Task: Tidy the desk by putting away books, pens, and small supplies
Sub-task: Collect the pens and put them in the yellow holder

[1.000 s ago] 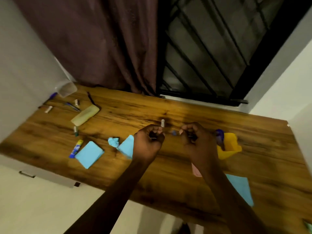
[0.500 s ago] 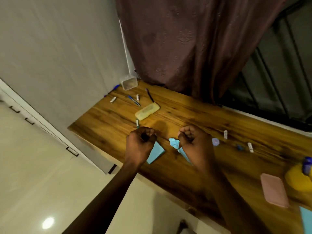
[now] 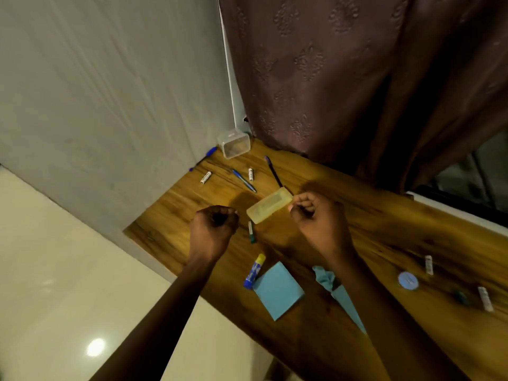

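Hovering over the tabletop [image 3: 384, 237], both hands mid-frame.

Left hand [image 3: 214, 229]: grip curled into a tight fist, back of the hand up. A dark patch shows in the fold; can't tell if anything is held.

Right hand [image 3: 316, 220]: grip curled too, thumb and forefinger tips together right beside the upper-right corner of the yellow case [image 3: 269, 209]. Can't tell if anything is pinched, or whether it touches the case.

Yellow case: translucent, flat on the tabletop, centre frame, between the two hands.

Other supplies, all loose on the tabletop:
- green-capped tube [image 3: 251, 232] just below the case
- glue stick [image 3: 254, 270] lower centre, just beside the blue note pad [image 3: 277, 290]
- crumpled blue paper [image 3: 325, 279] right of the pad, partly hidden by the right forearm
- clear plastic box [image 3: 233, 143] upper centre, in the far corner where wall [image 3: 110, 92] meets curtain [image 3: 316, 64]
- blue pen [image 3: 243, 180] and dark pen [image 3: 273, 171] below the box; the dark pen's lower end reaches the case's top corner
- short white cylinders [image 3: 250, 174], two, flanking the blue pen
- second blue pen [image 3: 210, 152] against the wall, left of the box
- round blue disc [image 3: 408, 280] and two white sticks [image 3: 428, 265] at right frame, well apart from the hands; blurred
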